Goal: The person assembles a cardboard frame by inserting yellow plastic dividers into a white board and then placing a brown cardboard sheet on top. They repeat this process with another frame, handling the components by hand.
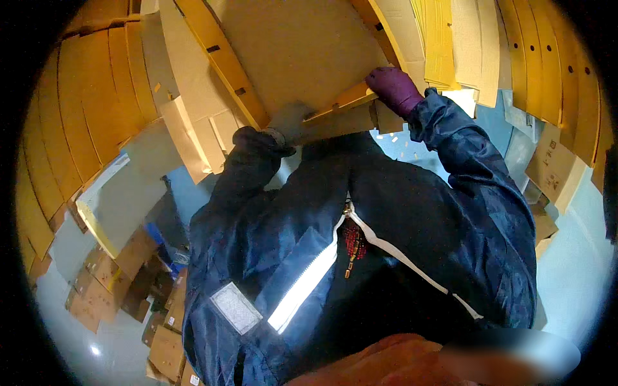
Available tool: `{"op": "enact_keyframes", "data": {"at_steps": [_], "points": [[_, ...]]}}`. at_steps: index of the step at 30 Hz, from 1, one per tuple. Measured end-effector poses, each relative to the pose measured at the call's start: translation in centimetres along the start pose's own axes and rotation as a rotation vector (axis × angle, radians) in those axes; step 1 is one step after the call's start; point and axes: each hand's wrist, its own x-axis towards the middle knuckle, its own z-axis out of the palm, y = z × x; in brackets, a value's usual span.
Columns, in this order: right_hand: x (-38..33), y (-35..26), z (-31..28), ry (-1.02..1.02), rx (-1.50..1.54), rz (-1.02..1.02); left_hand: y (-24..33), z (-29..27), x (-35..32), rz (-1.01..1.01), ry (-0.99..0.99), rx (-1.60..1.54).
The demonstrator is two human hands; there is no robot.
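1. Nearest the camera, a dark blue zip jacket (386, 244) with a pale reflective strip fills the lower middle of the view, both sleeves reaching up and away from the body.

2. The left hand (286, 125), in a pale grey glove, sits at the end of the left sleeve, pressed against the underside of a flat cardboard sheet (296, 58); its fingers are partly hidden by the sheet's lower edge, so how far they are spread cannot be told.

3. The right hand (394, 89), in a purple glove, is closed over the sheet's lower right corner, fingers curled on top of the board beside a yellow-brown folded flap.

4. The cardboard sheet is held up in front of the chest, between the two hands, tilted and spanning the upper middle of the view.

5. Beyond it, stacks of flattened yellow-brown cardboard (84, 109) fan out on the left, with more stacks (547, 64) on the right.

6. Farthest off, at lower left, loose brown cartons (122, 283) lie scattered on a pale blue floor (573, 270).
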Motion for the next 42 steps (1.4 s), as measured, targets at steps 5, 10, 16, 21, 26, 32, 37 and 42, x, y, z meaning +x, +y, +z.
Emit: {"op": "enact_keyframes", "data": {"at_steps": [5,10,16,21,26,32,37,42], "points": [[0.8,1.5,2.8,0.155,0.072,0.002,4.6,0.6,-4.4,-0.312,0.391,0.128],[2.0,2.1,4.3,0.142,0.086,0.023,3.3,-0.1,-4.2,-0.369,0.253,0.212],[1.4,-0.8,1.6,0.163,0.123,0.217,0.6,-0.9,-4.4,-0.22,0.145,0.357],[2.1,1.1,1.5,0.009,0.066,0.073,0.9,-0.9,-4.1,-0.262,0.144,0.348],[-0.3,-0.2,-1.4,0.009,-0.086,-0.021,4.8,-4.9,-8.6,-0.181,0.061,0.028],[-7.9,-0.9,-13.2,0.227,-0.287,-0.127,3.5,-13.5,-12.8,0.132,0.112,0.546],[-8.6,6.9,-15.0,0.477,-0.321,-0.096,-0.1,-16.6,-6.0,0.182,0.264,0.935],[-6.6,7.2,-13.8,0.51,-0.216,0.356,1.7,-7.2,2.7,0.378,0.321,0.965]]}}
